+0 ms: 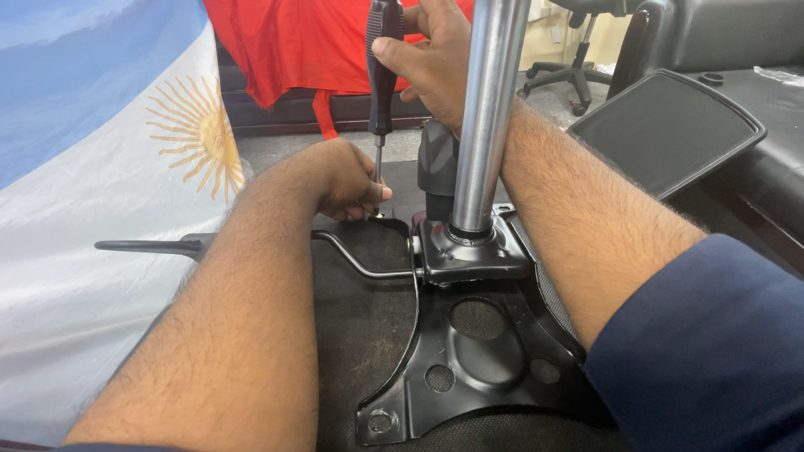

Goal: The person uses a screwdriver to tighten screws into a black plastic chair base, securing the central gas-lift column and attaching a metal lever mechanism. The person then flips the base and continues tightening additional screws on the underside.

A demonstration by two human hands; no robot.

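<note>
Head view, hands (347,180) steadying upright screwdriver (383,75)

Left arm: my forearm runs bare from the lower left up toward the middle, sleeve showing only at the bottom edge. Left hand (339,180): knuckles up, curled low, thumb and fingertips pinched together at a small point under the palm's far side.

Right arm: my forearm enters from the lower right, dark blue sleeve pushed back above the elbow, bare skin rising to the top centre. Right hand (431,50): raised well above the left, wrist bent, fingers wrapped in a closed grip, thumb laid flat along the front. Hands apart, right over left, forearms converging
</note>
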